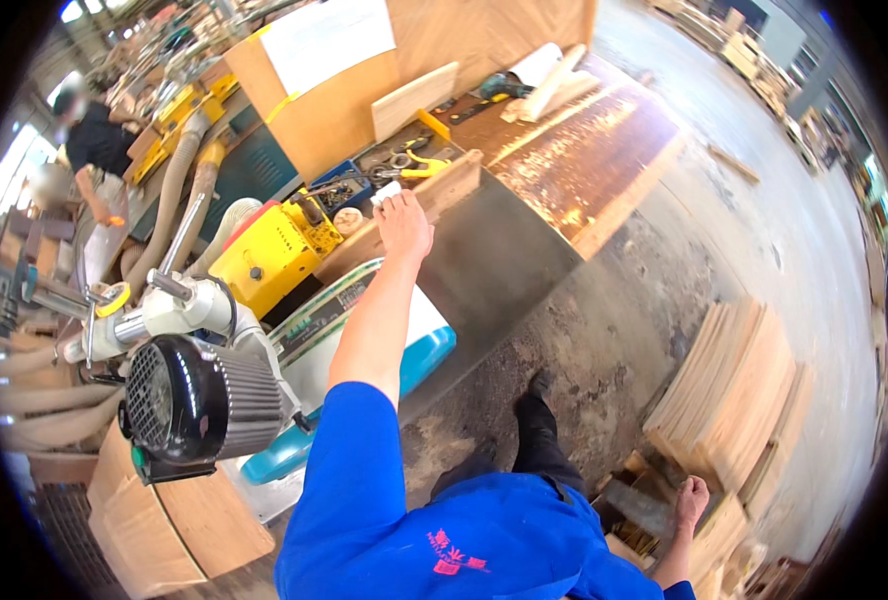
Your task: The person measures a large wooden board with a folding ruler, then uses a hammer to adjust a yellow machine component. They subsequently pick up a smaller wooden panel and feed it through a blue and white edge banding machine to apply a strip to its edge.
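My left hand (405, 225) reaches forward over the wooden edge of a tool tray. Its fingers are closed on a small white piece (386, 193), whose kind I cannot make out. Just beyond lie a yellow-handled tool (425, 166) and a blue bin (342, 187) holding small parts. A pale round roll (348, 220) sits to the left of the hand. Low on the right hangs my right hand (691, 500), its fingers curled with nothing visible in them, near a stack of boards (729, 395).
A black motor (199, 405) on a pale arm stands at the left, beside a yellow machine housing (269, 258). Wood shavings cover a brown bench (584, 150), where a drill (504, 86) lies. Another person (99, 140) works at the far left. A loose wood strip (733, 163) lies on the floor.
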